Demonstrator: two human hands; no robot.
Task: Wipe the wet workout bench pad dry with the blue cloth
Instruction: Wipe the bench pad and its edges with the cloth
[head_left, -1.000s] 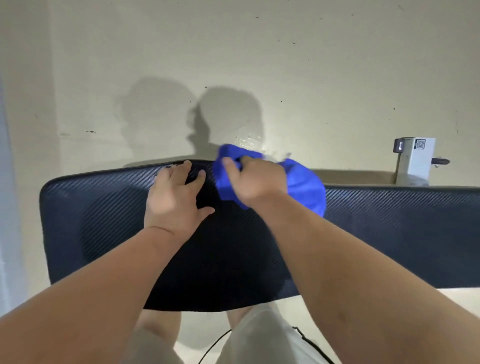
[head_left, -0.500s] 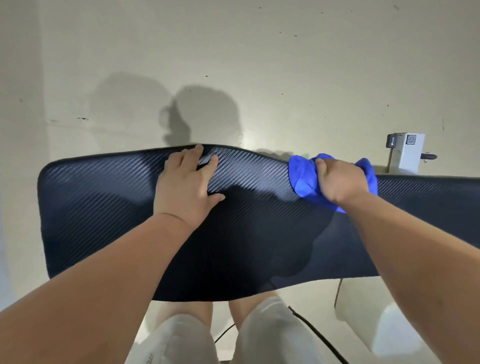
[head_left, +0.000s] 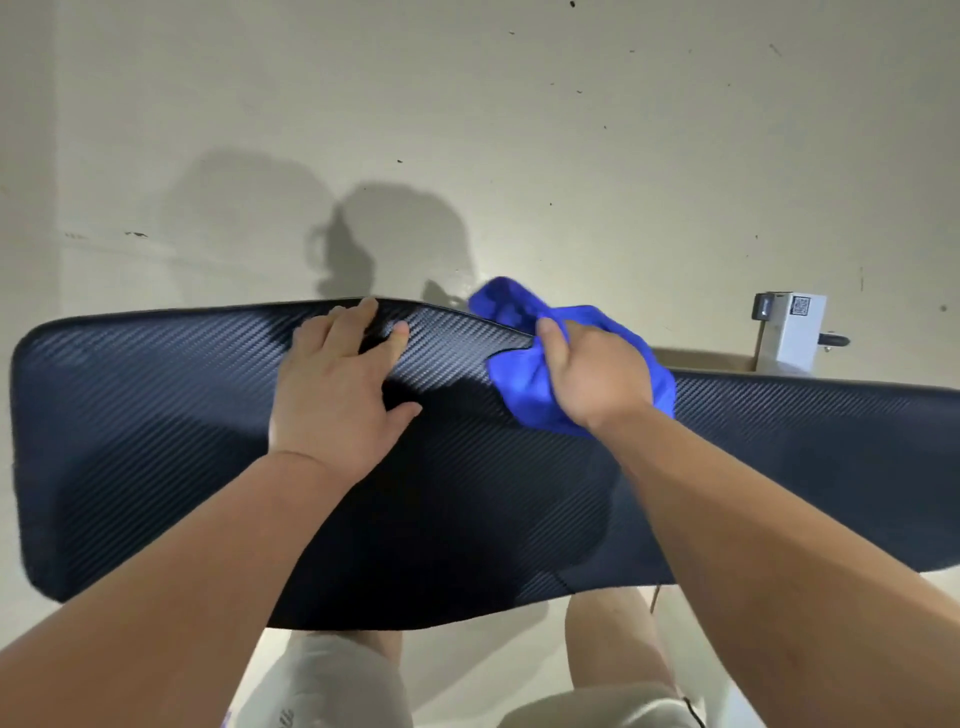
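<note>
The black bench pad (head_left: 156, 415) with a woven carbon-look surface stretches across the view from left to right. My left hand (head_left: 337, 384) lies flat on the pad near its far edge, fingers spread. My right hand (head_left: 597, 374) presses the bunched blue cloth (head_left: 519, 384) onto the pad's far edge, just right of the left hand. Part of the cloth sticks out past the edge over the floor.
Beyond the pad is a pale floor (head_left: 519, 156) with shadows. A small white box with a QR label (head_left: 792, 332) stands at the far right behind the pad. My legs in light shorts (head_left: 332, 680) show below the pad's near edge, beside a thin dark cable (head_left: 693, 712).
My right hand swept the cloth right along the far edge, then came back left towards the middle. The left hand stayed flat on the pad.
</note>
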